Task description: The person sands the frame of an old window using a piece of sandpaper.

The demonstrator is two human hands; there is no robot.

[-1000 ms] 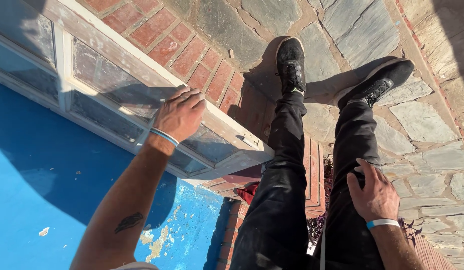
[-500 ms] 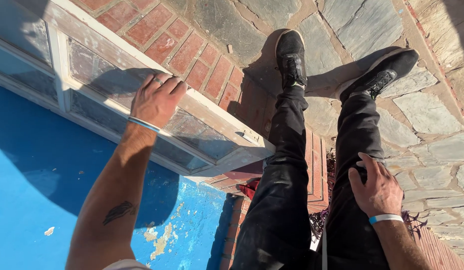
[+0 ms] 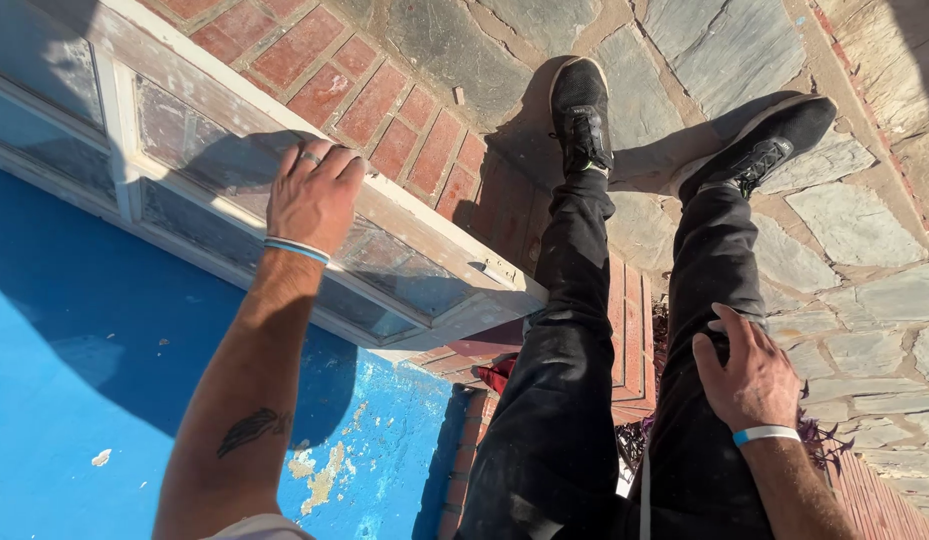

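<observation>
My left hand (image 3: 312, 195) lies on the top edge of an open window sash (image 3: 414, 225) with a pale weathered wooden frame and glass panes; the fingers curl over the edge. It wears a ring and a light blue wristband. My right hand (image 3: 749, 370) rests flat on my right thigh, fingers apart, with a light blue wristband at the wrist. My legs in dark trousers (image 3: 574, 380) stretch out over the ground far below, in black shoes (image 3: 581, 115).
A blue painted wall (image 3: 94, 350) with flaking paint fills the lower left. Below lie a red brick strip (image 3: 354, 90) and grey flagstones (image 3: 854, 220). A brick ledge (image 3: 634, 330) and purple-leaved plants (image 3: 819, 440) sit under my legs.
My left hand has slid along the sash's top edge to the left, away from its corner. My right hand has stayed on my thigh.
</observation>
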